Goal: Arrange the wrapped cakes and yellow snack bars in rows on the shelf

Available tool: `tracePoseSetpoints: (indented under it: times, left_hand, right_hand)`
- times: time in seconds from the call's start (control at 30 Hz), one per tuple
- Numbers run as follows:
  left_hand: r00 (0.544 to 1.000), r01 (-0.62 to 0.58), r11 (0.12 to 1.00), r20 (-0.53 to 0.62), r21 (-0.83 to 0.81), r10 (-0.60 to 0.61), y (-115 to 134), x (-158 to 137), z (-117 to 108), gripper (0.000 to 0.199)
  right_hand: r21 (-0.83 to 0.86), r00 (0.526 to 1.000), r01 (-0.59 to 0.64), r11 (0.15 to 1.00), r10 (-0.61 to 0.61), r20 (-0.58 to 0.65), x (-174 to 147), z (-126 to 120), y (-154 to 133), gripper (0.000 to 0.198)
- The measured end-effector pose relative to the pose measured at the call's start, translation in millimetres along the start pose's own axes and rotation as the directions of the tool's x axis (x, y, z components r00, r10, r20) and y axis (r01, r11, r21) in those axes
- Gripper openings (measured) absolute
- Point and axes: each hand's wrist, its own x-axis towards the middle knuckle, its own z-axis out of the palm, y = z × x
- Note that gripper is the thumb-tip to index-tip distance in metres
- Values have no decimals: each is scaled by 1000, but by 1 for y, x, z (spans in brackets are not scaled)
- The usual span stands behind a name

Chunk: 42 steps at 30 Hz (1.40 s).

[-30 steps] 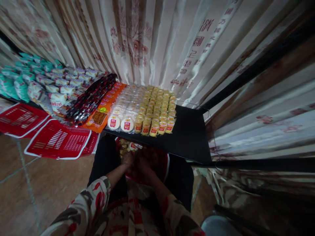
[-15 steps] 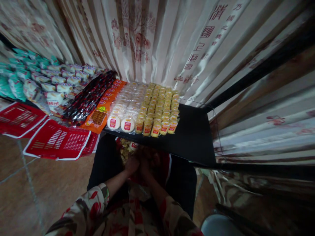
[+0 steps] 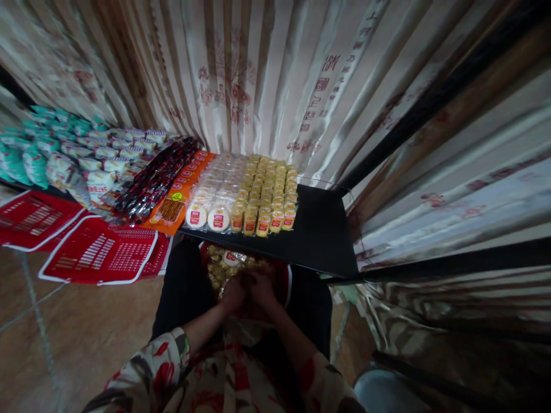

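Observation:
Low over my lap, my left hand (image 3: 233, 291) and my right hand (image 3: 260, 288) are close together, touching or nearly so. Both look closed, with the fingers curled inward in shadow, and what they hold is hidden. Under and beyond them is a red basket (image 3: 289, 282) with a pale rim, resting between my legs. Yellow-wrapped snacks (image 3: 216, 269) lie in it on the left, along with a round white wrapped cracker (image 3: 231, 258). On the black shelf just ahead stand rows of small yellow wrapped cakes (image 3: 263, 221) beside round white packaged crackers (image 3: 218, 218).
Left along the black shelf (image 3: 318, 229) lie orange snack packs (image 3: 173, 209), dark shiny packets (image 3: 150, 183), white packets (image 3: 100, 180) and green packets (image 3: 35, 163). Red baskets (image 3: 103, 252) are below. A patterned curtain (image 3: 267, 86) hangs behind; a pale bucket (image 3: 383, 393) sits lower right.
The camera view has shifted slightly, so the shelf's right end sits further left. My hands remain together over the basket, and more of the yellow snacks in it show.

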Motion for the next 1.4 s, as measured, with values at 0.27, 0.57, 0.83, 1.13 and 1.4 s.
tracePoseSetpoints:
  times: [0.27,0.57,0.83,1.13,1.4]
  left_hand:
    - [991,-110,983,-59,147,120,11,-15,-3,37]
    - [950,-312,948,-46,-67,310,35,-17,-10,32]
    - [924,-359,915,-206,-185,321,87,-17,-25,30]
    - [922,-352,899,-260,-261,285,128,12,-19,35]
    - [868,-432,885,-344,-173,357,144,22,-15,40]
  right_hand:
    - [-73,984,163,984,-157,81,-17,-48,-6,35]
    - [339,993,115,934,-111,-29,-34,-90,-23,32]
    - [553,974,152,819,-28,-226,-42,-114,-35,43]
    - [457,909,237,858,-30,-415,-20,-134,-28,26]
    - [128,792,215,968,-96,-603,26,-159,-22,35]
